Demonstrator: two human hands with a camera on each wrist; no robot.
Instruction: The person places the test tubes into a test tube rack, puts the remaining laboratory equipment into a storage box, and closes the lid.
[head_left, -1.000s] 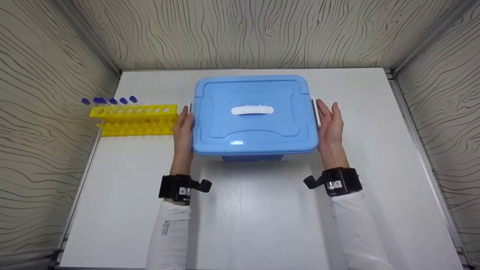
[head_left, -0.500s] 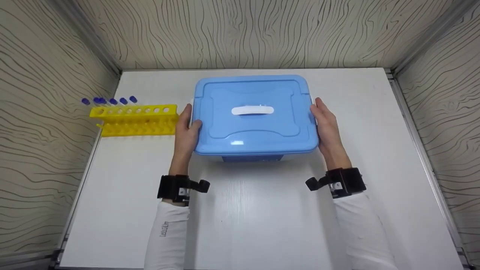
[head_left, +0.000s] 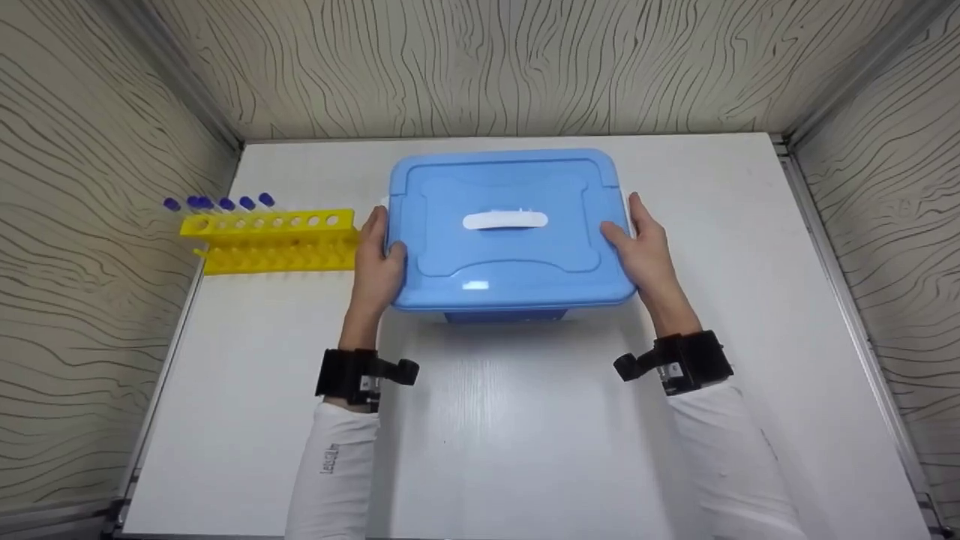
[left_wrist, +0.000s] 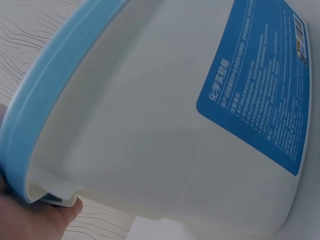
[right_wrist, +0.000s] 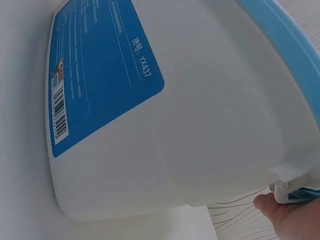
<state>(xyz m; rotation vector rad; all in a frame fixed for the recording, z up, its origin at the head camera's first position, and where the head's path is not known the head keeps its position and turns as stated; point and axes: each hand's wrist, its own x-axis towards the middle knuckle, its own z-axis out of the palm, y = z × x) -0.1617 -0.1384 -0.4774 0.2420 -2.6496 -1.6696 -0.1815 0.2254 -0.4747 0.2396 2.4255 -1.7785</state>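
Note:
A white plastic storage box [left_wrist: 150,110] with a light blue lid [head_left: 502,259] stands on the table, and a blue printed label [right_wrist: 105,75] covers part of its front. A white carrying handle [head_left: 505,220] sits in the middle of the lid, which is on the box. My left hand [head_left: 377,274] holds the left side, thumb over the lid's rim and fingers down by the side latch [left_wrist: 60,200]. On the opposite side my right hand [head_left: 651,259] grips likewise, its thumb on top of the lid and a fingertip below the latch [right_wrist: 297,192]. The hands mostly hide both latches.
Left of the box, close to my left hand, stands a yellow test tube rack [head_left: 270,259]. Several tubes with dark blue caps [head_left: 226,203] are at its back left. Wood-patterned walls [head_left: 495,67] enclose the white table [head_left: 510,442] at the back and sides.
Both thumbs have come over the lid's rim, and the hands have turned inward. The white side latches that stuck out earlier are now mostly covered. Box and rack have not moved.

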